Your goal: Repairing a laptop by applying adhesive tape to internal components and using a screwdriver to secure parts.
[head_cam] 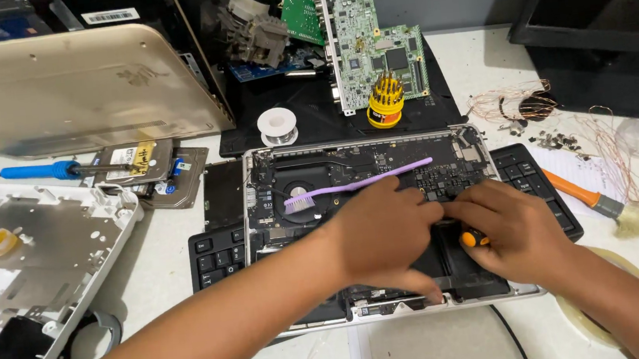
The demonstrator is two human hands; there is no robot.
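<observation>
An opened silver laptop base (286,155) lies on a black keyboard (216,256), its fan and circuit board exposed. A purple toothbrush (359,183) rests across the board. My left hand (383,232) presses down on the laptop's inner parts, thumb near the front edge. My right hand (516,231) grips a small screwdriver with an orange and black handle (472,239), its tip hidden under my left fingers.
Green circuit boards (368,34) and a yellow bit holder (385,101) stand behind. A solder spool (277,125), a blue-handled tool (41,171), a hard drive (134,162), a white chassis (38,253), copper wire (519,105), an orange brush (603,203), a monitor (599,4).
</observation>
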